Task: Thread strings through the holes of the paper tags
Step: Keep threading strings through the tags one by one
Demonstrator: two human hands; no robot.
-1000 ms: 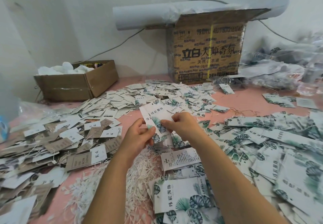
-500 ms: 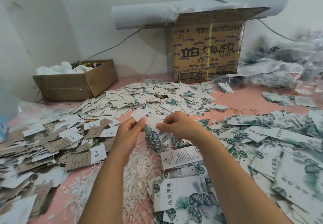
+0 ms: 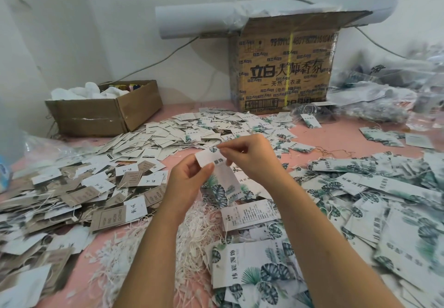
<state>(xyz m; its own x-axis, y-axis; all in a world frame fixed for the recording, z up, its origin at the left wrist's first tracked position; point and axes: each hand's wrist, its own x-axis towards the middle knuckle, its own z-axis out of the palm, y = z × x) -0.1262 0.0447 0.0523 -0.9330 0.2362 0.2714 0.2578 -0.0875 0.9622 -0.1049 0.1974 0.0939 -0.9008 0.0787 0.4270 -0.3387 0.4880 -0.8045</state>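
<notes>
Now, paper tag (image 3: 208, 159) in two tight grips (left hand (image 3: 189, 182) low, right hand (image 3: 249, 156) high).

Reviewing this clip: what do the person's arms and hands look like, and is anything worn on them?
Both are bare. The left hand and right hand wear no gloves, and no ring shows on the fingers in view. The left forearm and right forearm are uncovered down to the bottom edge of the picture: no sleeve, watch or bracelet shows.

Makeshift tag-stringing workroom, tag piles (image 3: 168, 137), cartons (image 3: 283, 72)
</notes>
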